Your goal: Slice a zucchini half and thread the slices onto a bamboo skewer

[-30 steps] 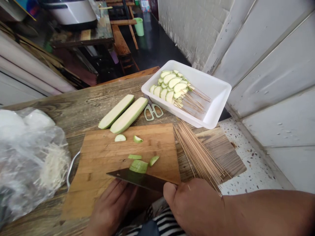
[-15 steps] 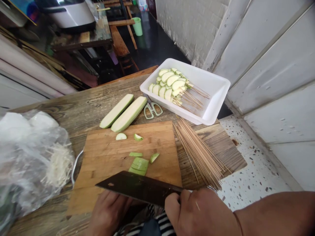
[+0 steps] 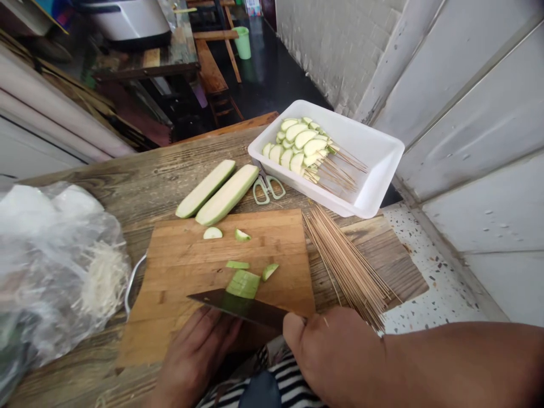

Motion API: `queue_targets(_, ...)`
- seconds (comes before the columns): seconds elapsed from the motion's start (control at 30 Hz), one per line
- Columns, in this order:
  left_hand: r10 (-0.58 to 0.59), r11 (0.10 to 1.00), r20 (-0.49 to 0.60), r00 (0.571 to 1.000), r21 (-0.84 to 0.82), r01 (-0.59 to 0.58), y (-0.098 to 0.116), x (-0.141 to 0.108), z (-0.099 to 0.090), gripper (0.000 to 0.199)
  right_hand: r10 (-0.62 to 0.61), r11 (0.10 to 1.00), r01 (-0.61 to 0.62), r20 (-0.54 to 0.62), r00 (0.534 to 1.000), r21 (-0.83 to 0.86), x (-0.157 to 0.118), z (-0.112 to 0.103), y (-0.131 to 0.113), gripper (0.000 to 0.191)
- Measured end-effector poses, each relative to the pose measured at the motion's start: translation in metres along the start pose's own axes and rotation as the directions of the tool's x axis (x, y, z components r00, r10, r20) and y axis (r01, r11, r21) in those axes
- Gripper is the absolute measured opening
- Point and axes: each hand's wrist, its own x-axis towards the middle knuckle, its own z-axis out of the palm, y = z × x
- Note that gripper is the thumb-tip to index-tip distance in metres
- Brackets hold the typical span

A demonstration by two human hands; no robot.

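Glossy steel cleaver (image 3: 238, 306), smooth wooden board (image 3: 191, 243), rough plank table (image 3: 144, 192)

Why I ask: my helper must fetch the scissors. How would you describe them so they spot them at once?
On the wooden table, find the white plastic tray of skewered squash slices. Just below its near edge, above the cutting board, lie the scissors. Nothing else nearby has their pale green loop handles; the halved green squash lies just left.
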Motion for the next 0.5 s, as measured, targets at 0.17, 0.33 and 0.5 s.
queue_targets(0.17,-0.005,1.000,-0.016,1.000,-0.008,0.005,0.003,0.012,-0.003,0.015,-0.026,1.000,0.025,-0.062,0.998,-0.019,0.002,-0.002,0.012,0.020)
queue_targets(0.33,-0.047,0.999,-0.047,0.998,-0.001,0.047,0.004,0.023,0.005,0.011,-0.017,0.998,0.004,-0.202,0.979,-0.067,0.000,-0.001,0.027,0.011)
queue_targets(0.5,-0.073,0.997,-0.045,0.996,0.020,0.074,0.002,0.035,0.014,0.011,0.040,0.993,-0.062,-0.205,0.978,-0.101,0.000,0.002,0.033,0.015)
